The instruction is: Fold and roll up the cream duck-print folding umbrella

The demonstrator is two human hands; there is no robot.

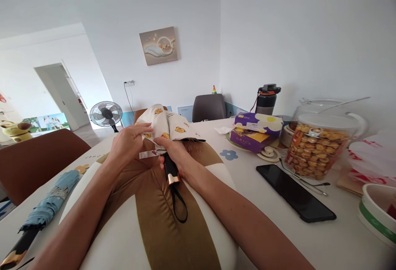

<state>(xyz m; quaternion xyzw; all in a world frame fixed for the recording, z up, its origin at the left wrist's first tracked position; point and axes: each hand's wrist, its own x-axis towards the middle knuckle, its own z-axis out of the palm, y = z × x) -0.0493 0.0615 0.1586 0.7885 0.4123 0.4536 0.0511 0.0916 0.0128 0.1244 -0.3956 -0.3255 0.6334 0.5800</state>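
A folded cream umbrella (168, 126) with orange prints lies over a brown and white cushion (154, 220) on the table. My left hand (128, 142) presses and gathers the umbrella's canopy folds from the left, fingers closed on the fabric. Around the black handle (170, 170), just below the canopy, my right hand (175, 152) is wrapped; the gold end cap and black wrist loop (179, 206) hang toward me. A white closing strap (148, 153) sticks out between the hands.
A folded blue umbrella (49, 206) lies at the left table edge. A black phone (295, 193), a clear snack jar (318, 144), purple boxes (255, 132), a dark bottle (266, 99) and a bowl (379, 212) crowd the right side. Brown chairs (37, 158) stand left and behind.
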